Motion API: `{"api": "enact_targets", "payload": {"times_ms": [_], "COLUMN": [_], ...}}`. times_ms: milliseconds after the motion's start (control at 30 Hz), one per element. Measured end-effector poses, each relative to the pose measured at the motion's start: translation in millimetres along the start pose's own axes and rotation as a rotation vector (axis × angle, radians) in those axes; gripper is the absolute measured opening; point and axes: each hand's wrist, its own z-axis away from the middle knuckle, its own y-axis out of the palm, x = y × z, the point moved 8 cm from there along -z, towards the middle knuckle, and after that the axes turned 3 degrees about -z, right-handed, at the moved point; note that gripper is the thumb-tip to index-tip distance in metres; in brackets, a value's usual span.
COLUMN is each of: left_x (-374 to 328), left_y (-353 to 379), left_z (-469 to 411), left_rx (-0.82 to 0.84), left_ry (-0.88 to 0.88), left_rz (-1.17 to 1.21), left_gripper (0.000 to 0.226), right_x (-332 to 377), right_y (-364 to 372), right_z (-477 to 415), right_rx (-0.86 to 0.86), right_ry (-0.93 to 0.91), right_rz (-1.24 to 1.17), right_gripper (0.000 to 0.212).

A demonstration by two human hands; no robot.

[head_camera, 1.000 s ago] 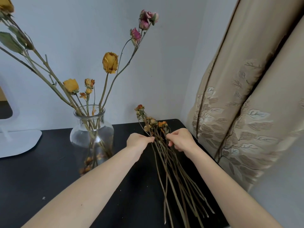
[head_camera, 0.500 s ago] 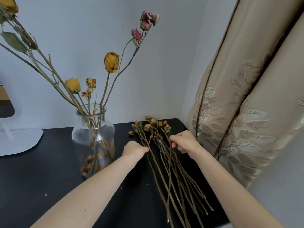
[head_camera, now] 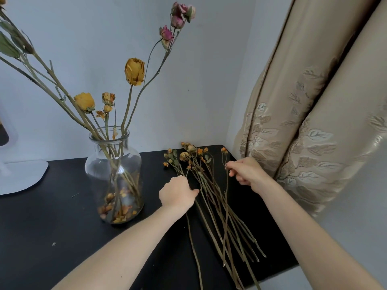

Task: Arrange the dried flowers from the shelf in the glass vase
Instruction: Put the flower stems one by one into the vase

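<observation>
pinching one stem point(head_camera: 226, 191) in right hand point(head_camera: 245, 172), left hand point(head_camera: 178, 192) gripping loose stems point(head_camera: 211, 197), one glass vase point(head_camera: 114, 174)

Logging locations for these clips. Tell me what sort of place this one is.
Most likely a room in a home. A beige embroidered curtain hangs in the corner beside a plain wall, and a glass vase of dried flowers stands on a black tabletop, more household than workshop.

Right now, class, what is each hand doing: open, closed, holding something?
Left hand: closed on a dried flower stem lying on the black table.
Right hand: pinching one thin stem, separating it from the bundle.
</observation>
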Motion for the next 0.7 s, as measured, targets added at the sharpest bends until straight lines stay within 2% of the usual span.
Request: {"api": "enact_targets", "payload": {"times_ms": [100,267,400,533,700], "left_x": [5.2,18.4,19.1,13.5,3.7], "left_y": [2.6,3.8,-7.4,-22.5,-38.0], "left_z": [-3.7,-8.9,-10.4,-10.0,-7.4], "left_rx": [0.025,0.086,0.024,-0.081,-0.174], "left_ry": [-0.071,-0.199,-0.224,-0.221,-0.159], "left_rz": [-0.004,0.286,0.453,0.535,0.661], "left_gripper": [0.035,0.026,0.026,0.038,0.039], "right_x": [-3.1,-4.8,-4.4,-3.9,1.8], "right_y": [-1.3,0.7,6.3,9.3,8.7], "right_z": [-0.3,-3.3,-3.2,-1.2,1.1], "right_rx": [0.0,0.005,0.031,0.039,0.052], "right_ry": [-0.003,-0.014,-0.023,-0.015,-0.038], "right_rz": [0.005,-0.011,-0.025,-0.004,-0.05], "right_gripper": [0.015,0.015,0.016,0.016,0.016]}}
